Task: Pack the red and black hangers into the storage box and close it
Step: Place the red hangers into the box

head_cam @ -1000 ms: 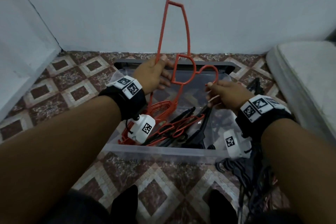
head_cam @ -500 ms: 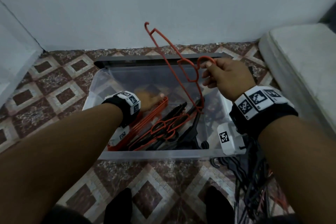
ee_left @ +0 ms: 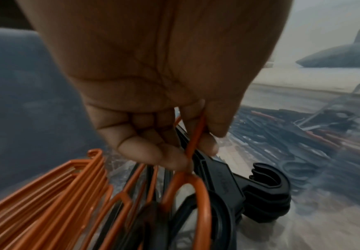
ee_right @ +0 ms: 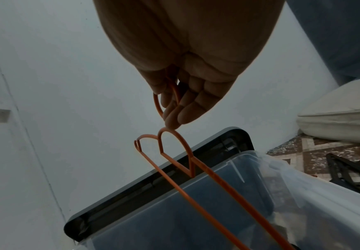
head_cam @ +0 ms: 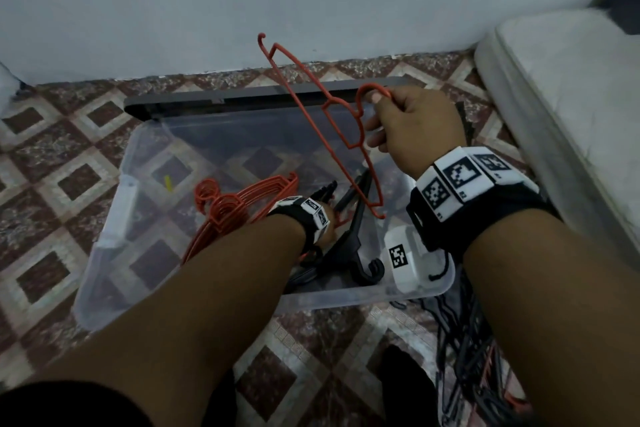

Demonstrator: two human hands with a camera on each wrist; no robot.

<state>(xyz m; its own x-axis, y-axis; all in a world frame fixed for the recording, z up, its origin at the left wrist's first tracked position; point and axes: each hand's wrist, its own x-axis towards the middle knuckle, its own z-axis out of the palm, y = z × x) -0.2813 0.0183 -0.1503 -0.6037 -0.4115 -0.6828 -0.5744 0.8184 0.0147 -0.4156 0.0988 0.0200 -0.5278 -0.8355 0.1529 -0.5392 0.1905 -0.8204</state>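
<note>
Two hands had split up since a second ago: my left hand (ee_left: pixel 164 118) dropped into the clear storage box (head_cam: pixel 114 236), its grip pinching a packed red hanger (ee_left: pixel 194 138), while my right hand (head_cam: pixel 412 128) alone gripped the raised red hanger (head_cam: pixel 332 125) above it, so stacking continued.

No words can be read anywhere (only coded squares on the wristbands (head_cam: pixel 460 177)).

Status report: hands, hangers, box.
Right hand holds red hanger above open storage box. Left hand grips another inside. Black hangers left on floor; lid off.
</note>
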